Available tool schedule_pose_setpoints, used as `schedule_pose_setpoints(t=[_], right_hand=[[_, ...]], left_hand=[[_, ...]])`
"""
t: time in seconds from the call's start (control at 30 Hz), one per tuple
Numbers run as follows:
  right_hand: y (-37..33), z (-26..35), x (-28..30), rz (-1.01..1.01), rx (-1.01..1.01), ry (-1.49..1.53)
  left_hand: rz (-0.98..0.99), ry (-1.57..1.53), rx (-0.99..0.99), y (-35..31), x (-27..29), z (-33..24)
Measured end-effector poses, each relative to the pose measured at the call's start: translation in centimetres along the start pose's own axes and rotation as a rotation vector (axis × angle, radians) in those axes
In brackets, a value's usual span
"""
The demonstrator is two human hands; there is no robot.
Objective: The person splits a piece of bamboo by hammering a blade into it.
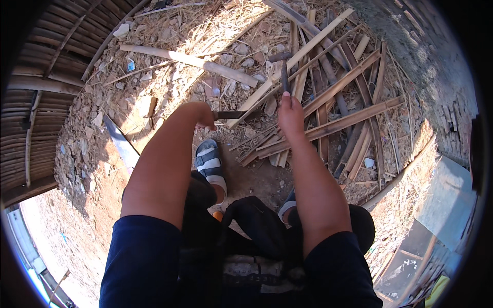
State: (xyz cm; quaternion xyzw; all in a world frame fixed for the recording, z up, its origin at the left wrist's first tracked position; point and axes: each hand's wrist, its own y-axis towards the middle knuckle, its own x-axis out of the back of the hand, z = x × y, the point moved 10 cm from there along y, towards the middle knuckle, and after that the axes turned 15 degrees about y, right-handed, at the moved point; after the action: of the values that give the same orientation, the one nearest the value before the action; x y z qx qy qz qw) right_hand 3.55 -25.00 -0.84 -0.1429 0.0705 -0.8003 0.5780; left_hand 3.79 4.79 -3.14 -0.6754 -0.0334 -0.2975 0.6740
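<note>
My left hand [206, 117] is closed around a knife [230, 115] with a broad dark blade. Its blade lies across the near end of a long pale bamboo strip [321, 35]; whether it cuts into the strip I cannot tell. My right hand [291, 118] grips a hammer [285, 77] by its handle, thumb along it, the dark head [280, 56] up beyond the fist, close to the strip. Just past my right hand, split bamboo pieces [354, 115] lie crossed in a loose pile.
A saw blade [122, 142] lies left of my left forearm, partly hidden by it. A thick bamboo length [190, 61] rests on the rubble-strewn ground ahead. My sandalled foot [209, 159] stands below the knife. A slatted wall [41, 113] borders the left, a rough grey wall [436, 66] the right.
</note>
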Motion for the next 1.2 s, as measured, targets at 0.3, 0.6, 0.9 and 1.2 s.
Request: schedule_pose_setpoints(t=[0.3, 0.6, 0.9, 1.2], right_hand=[[-2.7, 12.4, 4.0, -0.060, 0.059, 0.396], [-10.0, 28.8, 15.0, -0.095, 0.317, 0.313], [-15.9, 24.9, 18.8, -0.065, 0.285, 0.465], [-15.8, 25.0, 19.0, -0.030, 0.322, 0.418]], left_hand=[[-0.049, -0.531, -0.152, -6.6, 4.2, -2.7], [-0.109, -1.072, -0.532, -16.1, 9.1, -7.7], [-0.253, -1.397, -0.911, -28.4, 9.8, -10.2], [-0.552, -1.455, -0.716, -32.5, 9.4, -10.3]])
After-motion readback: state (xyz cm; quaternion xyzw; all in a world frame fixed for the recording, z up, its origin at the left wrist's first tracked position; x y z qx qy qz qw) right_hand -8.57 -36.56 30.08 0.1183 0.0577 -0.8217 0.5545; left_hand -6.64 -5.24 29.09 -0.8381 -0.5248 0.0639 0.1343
